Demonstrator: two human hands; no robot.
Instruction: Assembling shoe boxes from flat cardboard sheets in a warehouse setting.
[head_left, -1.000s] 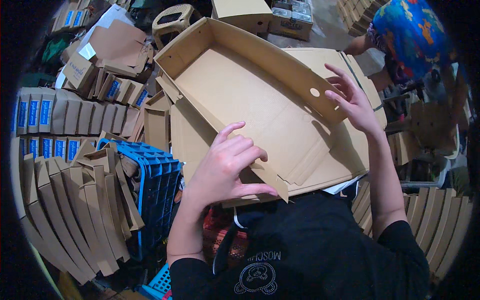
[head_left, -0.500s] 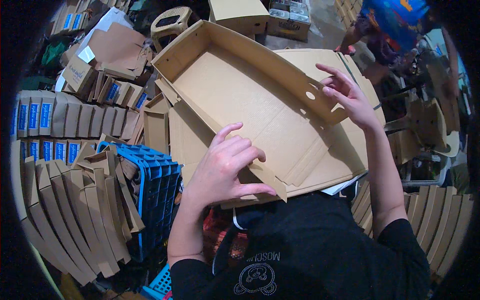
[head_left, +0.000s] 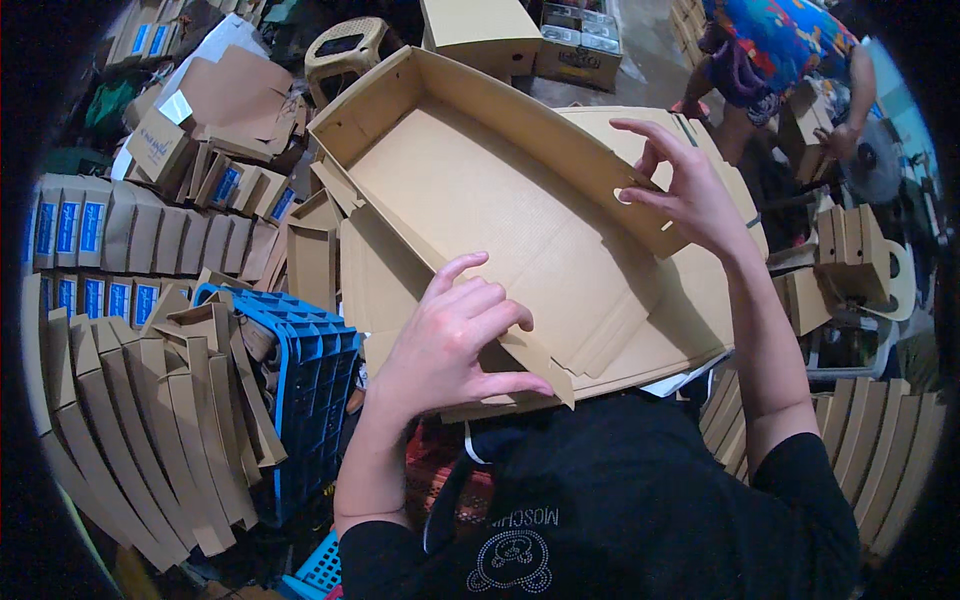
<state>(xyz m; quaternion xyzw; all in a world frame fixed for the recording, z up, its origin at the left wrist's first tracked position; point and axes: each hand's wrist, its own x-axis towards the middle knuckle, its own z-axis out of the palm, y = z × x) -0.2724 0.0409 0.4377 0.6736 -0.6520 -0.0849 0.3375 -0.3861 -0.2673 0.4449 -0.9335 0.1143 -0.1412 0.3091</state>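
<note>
A brown cardboard box (head_left: 480, 190), with its side walls folded up and its near end lying flat, rests tilted on flat cardboard sheets (head_left: 735, 240). My left hand (head_left: 455, 345) grips the near end of its left wall, the thumb along the wall's outer face and the curled fingers over the inner side. At the right wall, my right hand (head_left: 690, 195) has its thumb against the inner face near a round hole. Its index finger stretches above the edge, and the other fingers bend behind the wall, partly hidden.
To the left stand a blue plastic crate (head_left: 305, 370) and stacked cardboard boxes (head_left: 140, 225). Folded cardboard pieces (head_left: 150, 430) lean at lower left. Behind are a beige stool (head_left: 345, 50) and a closed carton (head_left: 480, 30). Another person (head_left: 780, 50) bends over boxes at far right.
My right hand has moved slightly left, its thumb coming down onto the right wall. My left hand stays in place. The other person has come further into view, an arm reaching down to a box.
</note>
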